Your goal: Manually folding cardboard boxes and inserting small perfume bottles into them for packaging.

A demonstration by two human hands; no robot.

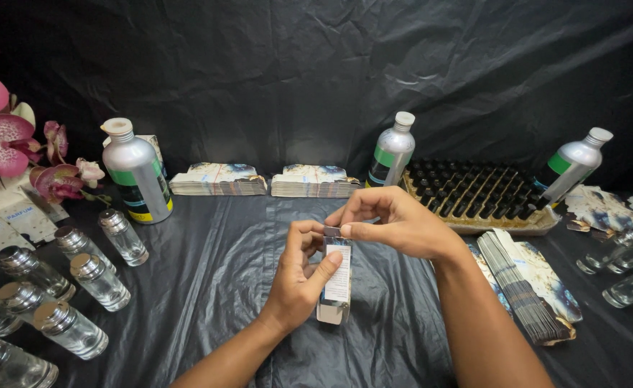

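Between the fingers of both hands stood a small printed carton (336, 276): the left hand (298, 276) grasped its body, the right hand (395, 224) pinched its top flap. Uneven thumb pressure risked creasing the flap; clear glass bottles (101, 280) lay left of the fingers.

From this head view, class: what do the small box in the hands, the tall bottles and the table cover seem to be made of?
Small box: printed card, probably, with folded flaps and matt sides.
Tall bottles: apparently brushed metal, with a dull silver sheen.
Table cover: thin black plastic sheet, glossy and creased.
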